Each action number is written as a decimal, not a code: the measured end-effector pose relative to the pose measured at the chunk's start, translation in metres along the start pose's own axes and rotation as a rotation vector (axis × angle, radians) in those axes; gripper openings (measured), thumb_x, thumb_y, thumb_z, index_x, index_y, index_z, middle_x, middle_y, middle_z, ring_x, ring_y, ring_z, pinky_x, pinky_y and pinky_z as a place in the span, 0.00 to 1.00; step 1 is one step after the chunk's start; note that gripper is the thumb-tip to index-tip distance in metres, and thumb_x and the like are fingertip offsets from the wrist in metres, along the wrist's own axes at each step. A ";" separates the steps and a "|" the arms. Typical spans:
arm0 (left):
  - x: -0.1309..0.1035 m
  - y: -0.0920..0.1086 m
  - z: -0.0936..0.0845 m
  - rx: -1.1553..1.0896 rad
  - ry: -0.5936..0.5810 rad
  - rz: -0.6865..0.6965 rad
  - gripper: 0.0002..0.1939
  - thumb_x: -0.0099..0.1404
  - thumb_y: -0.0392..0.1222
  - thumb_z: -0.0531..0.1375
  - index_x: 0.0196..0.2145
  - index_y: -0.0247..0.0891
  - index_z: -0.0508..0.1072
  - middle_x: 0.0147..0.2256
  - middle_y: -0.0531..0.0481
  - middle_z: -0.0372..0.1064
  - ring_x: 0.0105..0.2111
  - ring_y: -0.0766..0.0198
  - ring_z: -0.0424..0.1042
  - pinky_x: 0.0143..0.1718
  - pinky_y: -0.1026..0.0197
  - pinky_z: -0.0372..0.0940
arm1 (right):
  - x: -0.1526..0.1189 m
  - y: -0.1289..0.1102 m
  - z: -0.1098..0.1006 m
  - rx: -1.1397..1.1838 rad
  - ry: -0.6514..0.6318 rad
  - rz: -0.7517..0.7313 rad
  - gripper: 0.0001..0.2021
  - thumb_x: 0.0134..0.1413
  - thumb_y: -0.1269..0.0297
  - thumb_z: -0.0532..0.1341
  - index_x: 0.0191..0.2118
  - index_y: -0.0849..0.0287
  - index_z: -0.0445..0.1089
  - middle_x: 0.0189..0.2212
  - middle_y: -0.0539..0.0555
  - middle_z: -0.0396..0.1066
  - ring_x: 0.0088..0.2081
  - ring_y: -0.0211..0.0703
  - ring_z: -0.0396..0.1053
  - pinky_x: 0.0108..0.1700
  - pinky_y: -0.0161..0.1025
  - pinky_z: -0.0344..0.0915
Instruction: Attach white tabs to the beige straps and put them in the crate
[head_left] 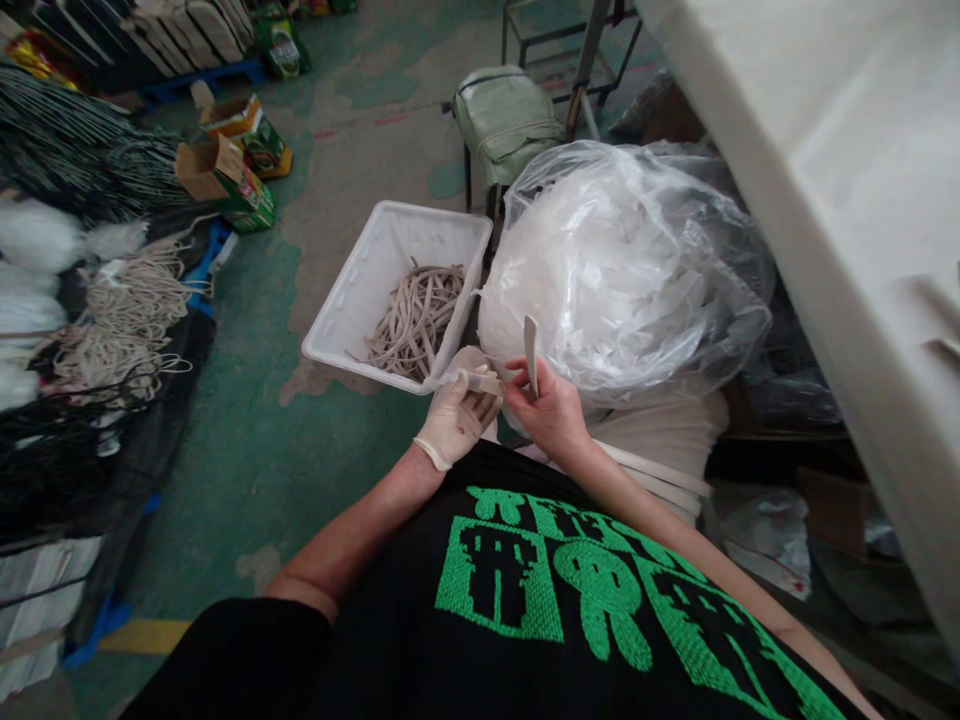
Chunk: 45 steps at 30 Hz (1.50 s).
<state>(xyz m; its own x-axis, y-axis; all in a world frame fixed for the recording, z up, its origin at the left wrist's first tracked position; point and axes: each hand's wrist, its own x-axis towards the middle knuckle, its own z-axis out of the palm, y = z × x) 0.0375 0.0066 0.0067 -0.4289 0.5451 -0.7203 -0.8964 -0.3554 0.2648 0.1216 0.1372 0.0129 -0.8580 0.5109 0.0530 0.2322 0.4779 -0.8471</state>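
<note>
In the upper left of the frame, an open green carton stands just beside another carton on the worn green floor. A heap of thin dark rods lies farther left. Below it, tangled beige cords lie near white bundles. At top centre, a stool wears a pale green cover, near a metal frame. A pale worktop slants down the right side.

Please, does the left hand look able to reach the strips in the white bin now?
Probably yes: the left hand is close to the white bin, whose top is open, and nothing seems to cover the strips.
</note>
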 end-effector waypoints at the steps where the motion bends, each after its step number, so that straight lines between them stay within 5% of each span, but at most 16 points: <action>1: 0.000 -0.001 0.000 0.007 -0.009 0.007 0.11 0.73 0.42 0.56 0.47 0.38 0.76 0.39 0.49 0.79 0.37 0.65 0.78 0.53 0.57 0.68 | 0.001 -0.001 0.000 -0.041 0.001 -0.005 0.12 0.58 0.62 0.61 0.47 0.56 0.71 0.31 0.51 0.75 0.27 0.39 0.70 0.31 0.35 0.61; 9: 0.010 -0.014 -0.003 0.049 -0.032 0.080 0.07 0.70 0.37 0.58 0.40 0.37 0.78 0.36 0.50 0.79 0.36 0.67 0.77 0.46 0.62 0.69 | 0.007 -0.007 0.004 -0.226 -0.097 -0.078 0.15 0.64 0.62 0.55 0.53 0.56 0.71 0.40 0.57 0.79 0.38 0.47 0.76 0.37 0.37 0.65; 14: 0.014 0.001 -0.007 0.023 0.065 0.122 0.11 0.72 0.38 0.56 0.45 0.37 0.77 0.42 0.46 0.79 0.44 0.64 0.77 0.49 0.62 0.67 | 0.002 -0.003 -0.031 -0.078 -0.421 0.077 0.19 0.67 0.61 0.51 0.58 0.56 0.67 0.27 0.50 0.77 0.21 0.40 0.71 0.28 0.36 0.63; 19: 0.014 -0.011 0.002 0.080 -0.018 0.119 0.11 0.68 0.39 0.61 0.47 0.38 0.77 0.43 0.46 0.79 0.41 0.61 0.77 0.48 0.59 0.67 | 0.008 -0.011 -0.041 -0.304 -0.349 0.057 0.20 0.64 0.63 0.54 0.60 0.55 0.67 0.27 0.52 0.77 0.31 0.48 0.76 0.33 0.39 0.64; 24: 0.016 -0.007 0.007 0.041 -0.035 0.146 0.09 0.70 0.38 0.58 0.42 0.36 0.78 0.42 0.45 0.78 0.41 0.64 0.76 0.47 0.62 0.66 | 0.013 -0.017 -0.053 -0.143 -0.527 0.082 0.24 0.66 0.61 0.51 0.66 0.56 0.60 0.32 0.52 0.78 0.21 0.40 0.69 0.27 0.37 0.64; 29: 0.011 -0.008 0.007 0.046 -0.108 0.166 0.07 0.67 0.39 0.62 0.42 0.37 0.78 0.39 0.47 0.79 0.38 0.63 0.76 0.46 0.61 0.66 | 0.015 -0.021 -0.050 -0.308 -0.409 -0.019 0.23 0.64 0.62 0.55 0.64 0.55 0.64 0.28 0.53 0.78 0.31 0.48 0.75 0.32 0.39 0.66; 45: 0.019 0.004 0.005 0.021 -0.147 0.330 0.09 0.64 0.41 0.65 0.41 0.36 0.80 0.41 0.44 0.80 0.45 0.59 0.77 0.50 0.59 0.65 | 0.017 -0.019 -0.037 -0.247 -0.430 -0.077 0.26 0.66 0.60 0.52 0.66 0.57 0.60 0.28 0.52 0.78 0.25 0.45 0.72 0.28 0.38 0.64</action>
<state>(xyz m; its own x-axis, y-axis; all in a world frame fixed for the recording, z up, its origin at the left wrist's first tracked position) 0.0251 0.0192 -0.0022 -0.7060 0.5077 -0.4939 -0.7082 -0.5156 0.4824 0.1195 0.1631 0.0491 -0.9760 0.1513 -0.1565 0.2177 0.6840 -0.6963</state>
